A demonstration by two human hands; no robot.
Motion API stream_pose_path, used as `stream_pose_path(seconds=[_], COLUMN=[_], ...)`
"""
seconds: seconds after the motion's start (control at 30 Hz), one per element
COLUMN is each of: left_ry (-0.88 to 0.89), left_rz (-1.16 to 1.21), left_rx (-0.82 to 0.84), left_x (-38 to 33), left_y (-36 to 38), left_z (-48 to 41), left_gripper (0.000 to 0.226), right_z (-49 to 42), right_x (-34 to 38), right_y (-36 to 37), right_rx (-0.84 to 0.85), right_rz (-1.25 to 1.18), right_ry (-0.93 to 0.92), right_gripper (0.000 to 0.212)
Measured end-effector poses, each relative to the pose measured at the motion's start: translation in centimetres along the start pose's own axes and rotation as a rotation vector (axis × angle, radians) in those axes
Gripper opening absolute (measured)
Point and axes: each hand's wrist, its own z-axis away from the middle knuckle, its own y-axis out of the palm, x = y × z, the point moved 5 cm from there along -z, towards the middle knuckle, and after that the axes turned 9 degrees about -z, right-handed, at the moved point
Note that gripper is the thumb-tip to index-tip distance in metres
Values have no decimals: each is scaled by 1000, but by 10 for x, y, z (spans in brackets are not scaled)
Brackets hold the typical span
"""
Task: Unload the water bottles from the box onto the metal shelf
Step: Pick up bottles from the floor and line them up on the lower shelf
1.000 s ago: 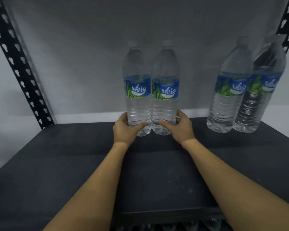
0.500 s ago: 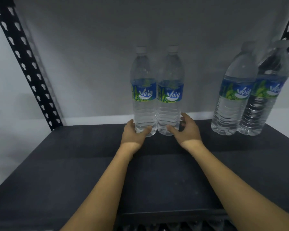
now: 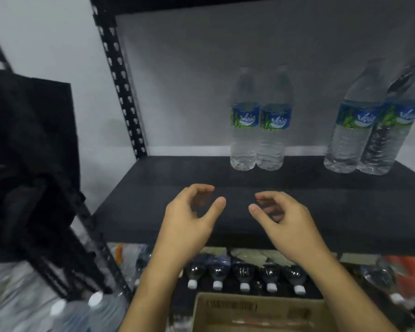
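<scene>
Left hand, right hand; seemingly empty

Both hands have let go of the middle bottles, drawn back.

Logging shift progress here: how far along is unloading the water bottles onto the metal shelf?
Done: four bottles stand upright on the metal shelf, a middle pair and a right pair. In hand: nothing; the left hand and right hand hover empty over its front edge. Left: the cardboard box sits below, contents unseen, so the remaining count is unclear.
</scene>
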Motion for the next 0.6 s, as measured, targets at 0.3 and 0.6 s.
stream_pose_path(seconds=[0.3, 0.6], left_ry=[-226, -447], left_rz=[-118, -167], left_rx=[-90, -198], left_x=[73, 153], left_y=[-77, -131], left_z=[137, 210], left_gripper=[30, 32], right_z=[99, 168], right_x=[45, 37], right_y=[72, 164], right_rx=[217, 457], right_rz=[-27, 43], right_ry=[16, 55], right_gripper=[19, 41])
